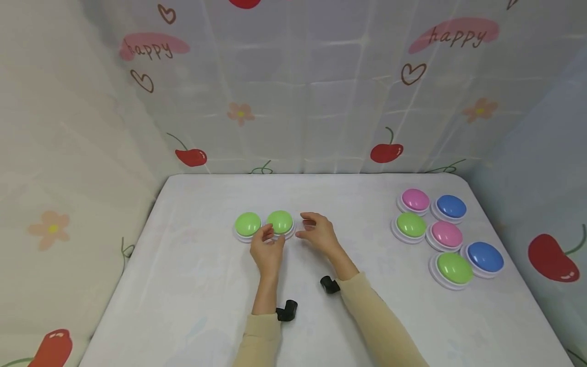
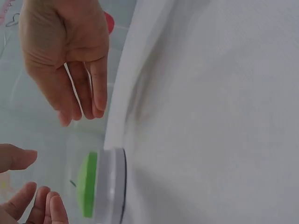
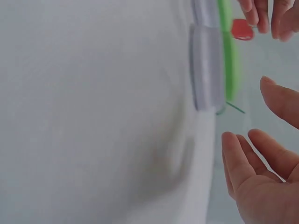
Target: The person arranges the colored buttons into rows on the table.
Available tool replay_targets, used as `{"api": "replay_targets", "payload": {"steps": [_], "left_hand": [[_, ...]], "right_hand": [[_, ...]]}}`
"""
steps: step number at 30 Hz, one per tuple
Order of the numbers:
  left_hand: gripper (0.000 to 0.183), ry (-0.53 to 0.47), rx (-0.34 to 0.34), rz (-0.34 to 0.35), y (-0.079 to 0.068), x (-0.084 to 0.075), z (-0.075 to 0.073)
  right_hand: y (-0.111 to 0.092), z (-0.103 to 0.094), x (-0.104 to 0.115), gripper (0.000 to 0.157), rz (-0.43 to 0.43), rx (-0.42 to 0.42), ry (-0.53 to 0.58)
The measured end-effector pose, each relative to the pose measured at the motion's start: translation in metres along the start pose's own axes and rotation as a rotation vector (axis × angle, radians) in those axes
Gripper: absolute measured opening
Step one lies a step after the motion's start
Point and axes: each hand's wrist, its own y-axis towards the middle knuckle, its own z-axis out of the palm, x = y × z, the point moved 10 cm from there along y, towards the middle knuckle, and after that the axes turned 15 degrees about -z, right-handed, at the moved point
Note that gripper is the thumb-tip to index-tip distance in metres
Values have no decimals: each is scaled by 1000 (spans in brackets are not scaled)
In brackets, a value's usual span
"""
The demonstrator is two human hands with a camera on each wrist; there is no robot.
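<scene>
Two round green push buttons on white bases stand side by side on the table: the left one [image 1: 247,224] and the right one [image 1: 279,221]. My left hand [image 1: 268,250] is raised nearest the right button and overlaps its front edge in the head view. Its thumb and loosely bent fingers are apart, with nothing between them; the left wrist view shows part of this hand [image 2: 28,205] above the green dome [image 2: 87,184]. Just right of that button hovers my right hand [image 1: 318,232], thumb and fingers spread and pointing left. The right wrist view shows its palm [image 3: 266,191] holding nothing.
At the table's right side several more buttons are grouped: pink [image 1: 416,199], blue [image 1: 451,206], green [image 1: 411,225], another pink [image 1: 447,234], another blue [image 1: 485,256] and another green [image 1: 454,268]. A printed curtain [image 1: 302,102] hangs behind the white table [image 1: 183,285].
</scene>
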Motion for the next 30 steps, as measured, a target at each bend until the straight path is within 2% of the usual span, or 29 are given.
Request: {"api": "replay_targets", "payload": {"steps": [3, 8, 14, 17, 20, 25, 27, 30], "left_hand": [[38, 3, 93, 47, -13, -14, 18], [42, 22, 296, 135, -47, -34, 62], [46, 26, 536, 202, -94, -36, 115], [47, 43, 632, 232, -116, -33, 138], [48, 74, 720, 256, -136, -31, 160], [48, 115, 835, 245, -158, -23, 192], [47, 126, 869, 229, -165, -17, 205], [46, 146, 903, 215, -173, -10, 221]], "right_hand": [[-18, -25, 6, 57, -4, -42, 51], [-54, -76, 10, 54, -26, -152, 99], [-110, -147, 7, 48, -22, -384, 103], [-144, -184, 0, 49, 46, -520, 67], [-180, -221, -13, 49, 136, -683, 81], [-238, -274, -40, 49, 267, -947, 105], [-258, -289, -53, 51, 363, -996, 78], [-279, -302, -73, 56, 529, -988, 7]]}}
